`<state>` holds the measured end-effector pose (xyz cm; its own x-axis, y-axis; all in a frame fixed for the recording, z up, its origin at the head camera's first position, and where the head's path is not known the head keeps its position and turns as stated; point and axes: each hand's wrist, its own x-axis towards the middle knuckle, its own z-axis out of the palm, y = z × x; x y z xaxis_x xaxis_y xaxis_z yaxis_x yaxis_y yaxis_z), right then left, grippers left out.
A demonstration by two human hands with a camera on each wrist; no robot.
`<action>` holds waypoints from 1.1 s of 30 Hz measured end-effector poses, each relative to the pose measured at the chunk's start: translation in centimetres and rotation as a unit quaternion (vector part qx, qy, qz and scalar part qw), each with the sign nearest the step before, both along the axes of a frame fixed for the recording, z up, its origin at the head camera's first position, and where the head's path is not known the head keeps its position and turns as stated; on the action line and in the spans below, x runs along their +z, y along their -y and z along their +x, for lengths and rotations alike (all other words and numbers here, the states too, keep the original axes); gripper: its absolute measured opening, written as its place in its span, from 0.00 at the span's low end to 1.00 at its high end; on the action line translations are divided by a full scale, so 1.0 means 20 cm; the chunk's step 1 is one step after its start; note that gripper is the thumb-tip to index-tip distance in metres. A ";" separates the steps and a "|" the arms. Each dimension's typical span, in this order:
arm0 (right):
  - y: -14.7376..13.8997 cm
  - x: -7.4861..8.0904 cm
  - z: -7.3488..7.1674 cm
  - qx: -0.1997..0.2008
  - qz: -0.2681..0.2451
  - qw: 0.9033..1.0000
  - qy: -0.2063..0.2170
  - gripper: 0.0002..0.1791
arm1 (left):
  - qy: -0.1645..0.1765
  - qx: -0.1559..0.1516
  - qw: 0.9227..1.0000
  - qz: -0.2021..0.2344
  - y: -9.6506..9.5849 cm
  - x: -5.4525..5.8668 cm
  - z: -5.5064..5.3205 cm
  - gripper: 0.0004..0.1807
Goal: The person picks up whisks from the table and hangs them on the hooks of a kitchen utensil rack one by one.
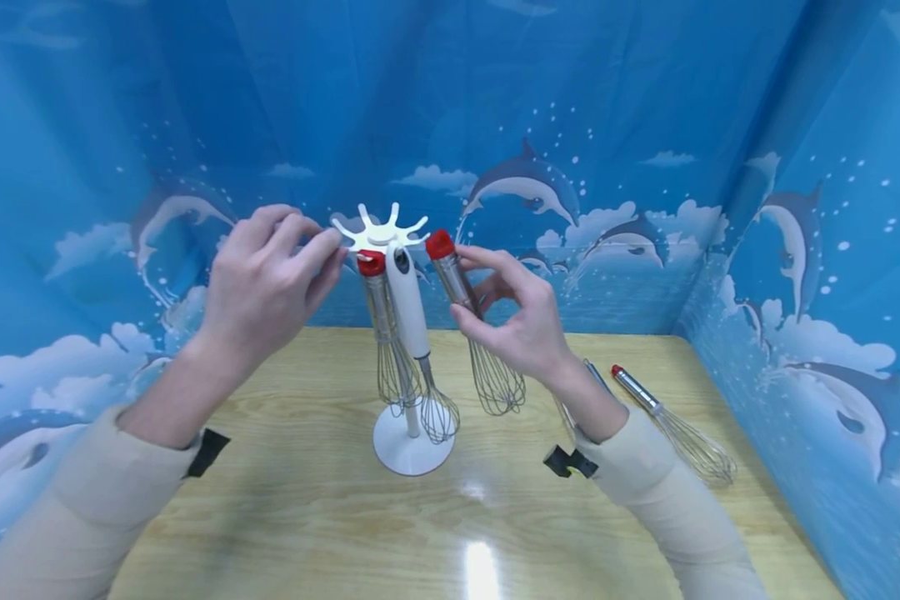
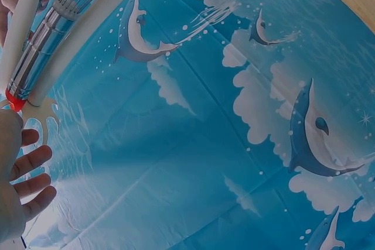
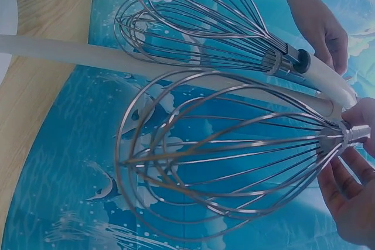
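In the head view, my right hand (image 1: 517,308) pinches the steel handle of a red-capped whisk (image 1: 498,375), its wire loops hanging down. The same whisk (image 3: 228,156) fills the middle of the right wrist view. A white utensil stand (image 1: 412,454) with curved prongs is just left of it. From the stand hang another red-capped whisk (image 1: 382,308) and a white-handled whisk (image 1: 408,308). My left hand (image 1: 266,275) pinches a prong at the stand's left with thumb and forefinger; its other fingers (image 2: 35,159) are spread in the left wrist view.
On the wooden table (image 1: 307,517), a red-capped whisk (image 1: 675,425) lies at the right. Another thin metal utensil (image 1: 596,375) lies partly hidden behind my right forearm. A blue dolphin-print curtain (image 1: 270,100) encloses the back and sides.
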<state>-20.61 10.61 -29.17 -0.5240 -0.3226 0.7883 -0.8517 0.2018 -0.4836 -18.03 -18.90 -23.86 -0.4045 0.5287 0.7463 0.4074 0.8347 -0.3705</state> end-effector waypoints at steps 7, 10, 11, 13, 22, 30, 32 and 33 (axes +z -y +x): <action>0.02 0.01 -0.01 0.002 -0.003 1.000 0.003 0.32 | 0.000 0.002 1.000 -0.002 0.00 0.00 0.00 0.15; 0.02 0.01 -0.01 0.004 -0.004 1.000 0.005 0.32 | -0.001 0.001 1.000 -0.001 0.00 0.00 0.00 0.15; 0.02 0.01 -0.02 0.005 -0.004 1.000 0.005 0.32 | -0.001 0.000 1.000 0.000 0.00 0.00 0.00 0.15; 0.03 0.01 -0.03 0.007 -0.001 1.000 0.007 0.32 | -0.003 -0.001 1.000 0.001 0.00 0.00 0.00 0.15; 0.03 0.02 -0.04 0.006 0.010 1.000 0.016 0.32 | -0.002 0.000 1.000 -0.001 0.00 0.00 0.00 0.15; 0.04 0.01 -0.05 0.012 0.011 1.000 0.015 0.32 | -0.002 0.002 1.000 -0.003 0.00 0.00 0.00 0.15; 0.05 0.00 -0.05 0.015 0.010 1.000 0.016 0.32 | -0.003 0.002 1.000 -0.003 0.00 0.00 0.00 0.15; 0.05 0.00 -0.05 0.016 0.009 1.000 0.017 0.32 | -0.004 0.001 1.000 -0.002 0.00 0.00 0.00 0.15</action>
<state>-21.67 9.66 -29.12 -0.5394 -0.3541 0.7640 -0.8411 0.1830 -0.5090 -17.96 -18.91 -23.80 -0.3999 0.5307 0.7473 0.4025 0.8342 -0.3770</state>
